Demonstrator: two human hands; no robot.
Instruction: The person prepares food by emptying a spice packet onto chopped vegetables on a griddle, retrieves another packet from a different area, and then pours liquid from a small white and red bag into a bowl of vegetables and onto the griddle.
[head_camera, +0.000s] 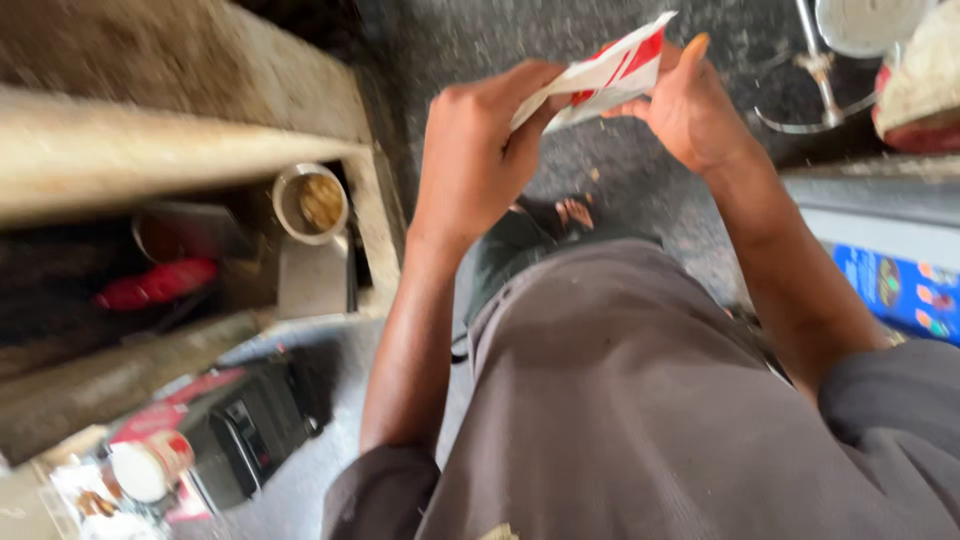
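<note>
Up above the dark floor (560, 50), both hands pinch a red and white packet (600, 75), the left hand (480, 140) closed on one end, the right hand (690, 105) on the other; it looks light and bendy, best held by its edges.

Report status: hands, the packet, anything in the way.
Left hand and right hand both grip the red-and-white packet, one at each end. Packet held up over the floor. Nothing between the hands.
</note>
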